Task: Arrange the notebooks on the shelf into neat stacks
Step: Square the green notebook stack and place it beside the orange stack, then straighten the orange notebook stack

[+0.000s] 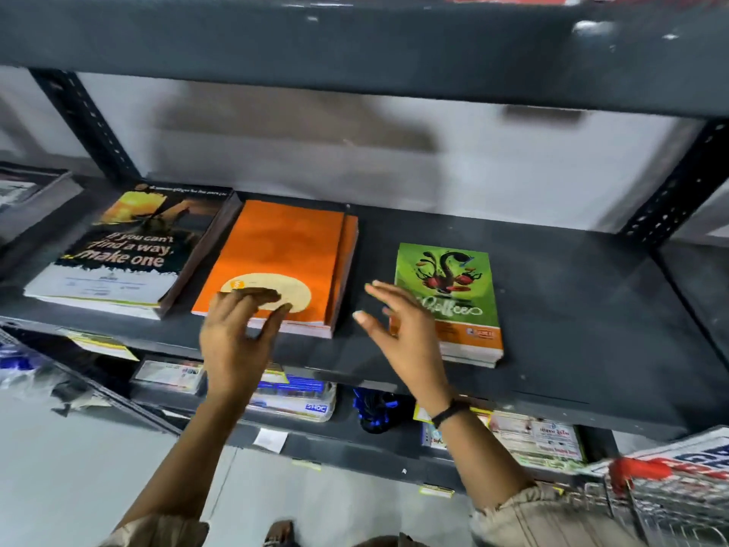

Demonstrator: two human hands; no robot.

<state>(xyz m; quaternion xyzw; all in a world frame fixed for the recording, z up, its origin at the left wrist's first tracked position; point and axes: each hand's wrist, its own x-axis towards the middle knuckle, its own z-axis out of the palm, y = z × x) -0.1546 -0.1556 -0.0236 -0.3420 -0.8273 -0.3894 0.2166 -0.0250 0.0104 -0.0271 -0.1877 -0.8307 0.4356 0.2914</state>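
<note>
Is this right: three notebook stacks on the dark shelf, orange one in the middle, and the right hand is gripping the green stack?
Not quite. The head view shows the right hand open and empty, fingers spread just left of the green-covered notebook stack, not gripping it. The rest holds: three stacks on the dark metal shelf, the orange-covered notebook stack in the middle.

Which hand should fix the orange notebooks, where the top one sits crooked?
Probably the left hand. Its fingertips already hover over the front of the orange stack, while the right hand is open between that stack and the green stack.
</note>
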